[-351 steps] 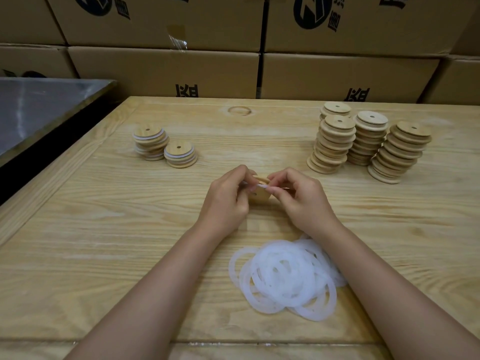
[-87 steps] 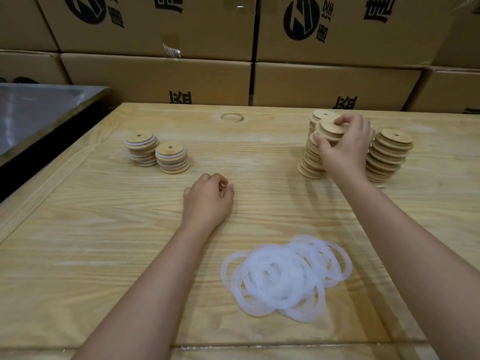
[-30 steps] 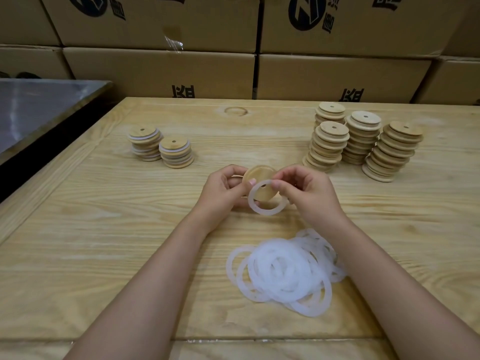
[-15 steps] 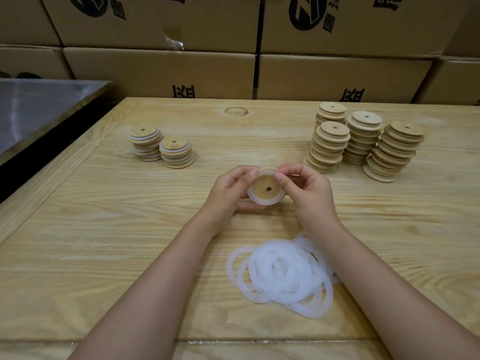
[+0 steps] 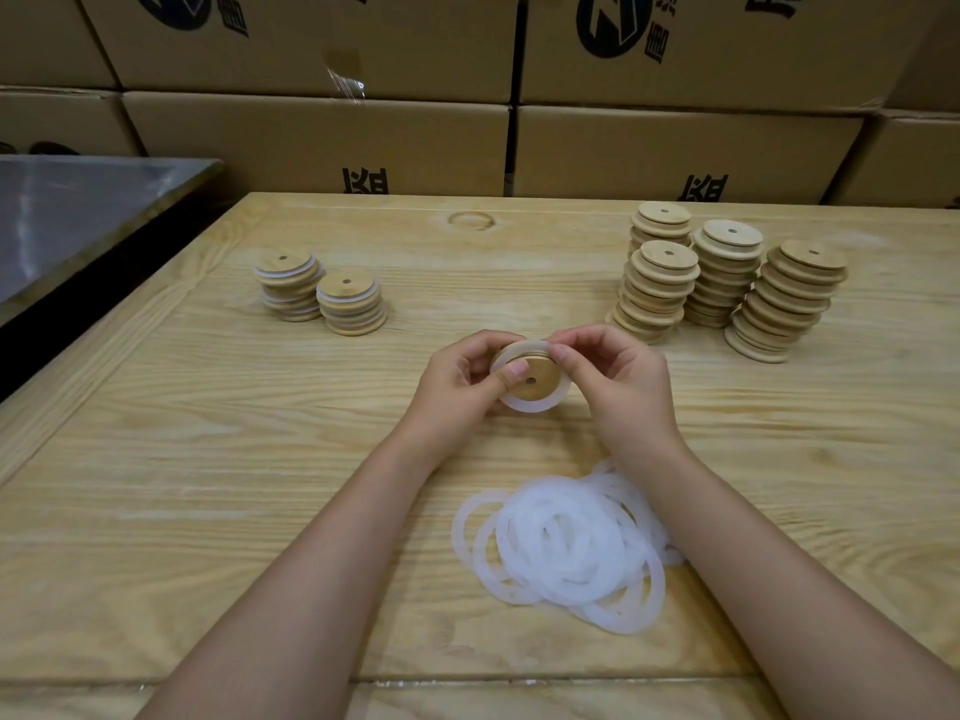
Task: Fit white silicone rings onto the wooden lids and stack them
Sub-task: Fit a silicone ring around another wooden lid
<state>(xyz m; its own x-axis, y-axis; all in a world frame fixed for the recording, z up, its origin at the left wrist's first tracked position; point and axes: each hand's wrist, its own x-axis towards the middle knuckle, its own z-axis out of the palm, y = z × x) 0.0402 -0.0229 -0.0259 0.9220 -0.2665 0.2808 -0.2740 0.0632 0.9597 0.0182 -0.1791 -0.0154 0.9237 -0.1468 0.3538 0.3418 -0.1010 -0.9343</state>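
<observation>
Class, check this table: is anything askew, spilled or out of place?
The rightmost stack of lids leans, each disc offset from the one below. The rings lie in a tangled heap. Nothing looks broken.

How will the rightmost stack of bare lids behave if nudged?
The rightmost stack leans, its top offset right of its base, so a nudge would probably topple it. Its lids sit staggered, so they likely slide apart rather than shift together. Fallen round lids might roll.

The left hand (image 5: 457,389) and right hand (image 5: 621,394) are bare — so are both forearms (image 5: 322,553), down to the frame's edge — with fingernails (image 5: 517,370) short and plain.
</observation>
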